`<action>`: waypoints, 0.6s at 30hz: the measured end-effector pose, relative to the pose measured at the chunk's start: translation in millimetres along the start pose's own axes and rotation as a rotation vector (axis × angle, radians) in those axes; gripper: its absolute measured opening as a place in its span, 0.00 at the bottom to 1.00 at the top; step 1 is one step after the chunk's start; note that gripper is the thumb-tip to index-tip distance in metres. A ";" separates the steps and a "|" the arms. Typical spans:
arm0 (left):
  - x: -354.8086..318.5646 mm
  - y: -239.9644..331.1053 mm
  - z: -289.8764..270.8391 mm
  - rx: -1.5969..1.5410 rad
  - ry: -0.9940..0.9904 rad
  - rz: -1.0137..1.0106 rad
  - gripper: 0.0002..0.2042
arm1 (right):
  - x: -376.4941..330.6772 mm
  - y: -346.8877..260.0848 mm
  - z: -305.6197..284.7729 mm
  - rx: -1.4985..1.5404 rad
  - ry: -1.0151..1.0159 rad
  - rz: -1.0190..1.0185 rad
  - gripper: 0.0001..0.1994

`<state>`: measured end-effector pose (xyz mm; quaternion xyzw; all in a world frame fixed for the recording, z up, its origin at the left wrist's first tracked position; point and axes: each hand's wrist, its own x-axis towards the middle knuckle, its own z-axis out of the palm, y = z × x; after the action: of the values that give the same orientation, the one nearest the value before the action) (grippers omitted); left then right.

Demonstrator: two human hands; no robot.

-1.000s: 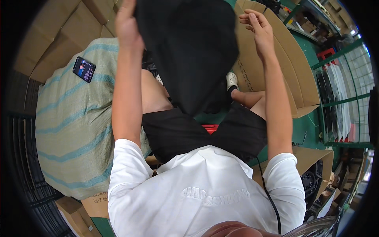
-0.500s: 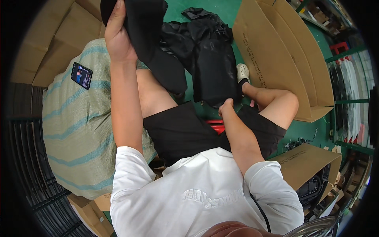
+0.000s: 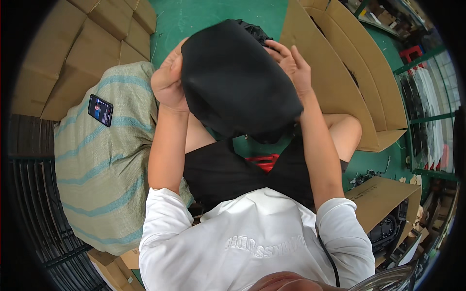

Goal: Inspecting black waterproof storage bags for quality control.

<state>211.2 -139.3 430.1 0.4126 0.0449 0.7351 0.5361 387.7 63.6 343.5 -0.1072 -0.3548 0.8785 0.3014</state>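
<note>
A bulky, smooth black cover (image 3: 238, 82) is up in front of me, tilted, its near part over the gap between my knees. At its left edge my left hand (image 3: 170, 82) is closed, with the thumb pressed on the near face and the fingers partly behind. Against its upper right side lies my right hand (image 3: 294, 68), fingers spread apart and touching or very close to the cloth; its thumb is hidden. Crumpled black cloth (image 3: 255, 31) shows behind the cover's far edge. I cannot tell whether it is part of the same piece.
On my left, a striped woven sack (image 3: 104, 169) bears a lit phone (image 3: 101, 110). Stacked cartons (image 3: 92, 53) stand beyond it. A tall open carton (image 3: 335, 72) is at the right, another box (image 3: 383, 203) nearer. Red plastic (image 3: 264, 162) shows between my legs.
Both hands have come to either side of the raised black cover. My left hand has moved nearer and lower; my right hand has gone up and away from me, its fingers now spread.
</note>
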 end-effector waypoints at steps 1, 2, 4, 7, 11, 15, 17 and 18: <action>5.8 -4.0 3.7 0.002 -0.008 -0.002 0.23 | -10.6 -9.9 15.0 0.146 -0.315 0.145 0.37; 10.6 -8.8 8.0 -0.045 -0.046 -0.032 0.20 | -19.1 -13.7 17.0 0.146 -0.319 0.143 0.37; 18.2 -19.1 18.6 -0.093 -0.088 -0.065 0.17 | -33.9 -26.8 9.3 -0.105 -0.713 0.221 0.46; 16.8 -28.3 35.4 -0.219 -0.288 -0.058 0.16 | -51.8 -18.9 -6.5 -0.120 -0.847 0.442 0.53; -4.5 -41.8 42.1 -0.296 -0.243 -0.062 0.12 | -106.2 -0.5 13.0 -0.286 -0.975 0.489 0.46; -15.4 -37.2 32.2 -0.155 -0.261 -0.142 0.13 | -138.4 13.9 17.1 -0.466 -0.915 0.572 0.11; -17.0 -32.4 22.4 -0.092 -0.243 -0.124 0.13 | -134.5 15.0 3.9 -0.521 -0.857 0.567 0.09; -17.9 -29.8 19.1 -0.028 -0.221 -0.100 0.12 | -134.7 13.4 0.5 -0.515 -0.791 0.494 0.10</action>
<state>247.7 -148.8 417.5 0.4807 -0.0042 0.6581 0.5796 488.6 -25.9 331.2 0.0814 -0.6097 0.7811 -0.1072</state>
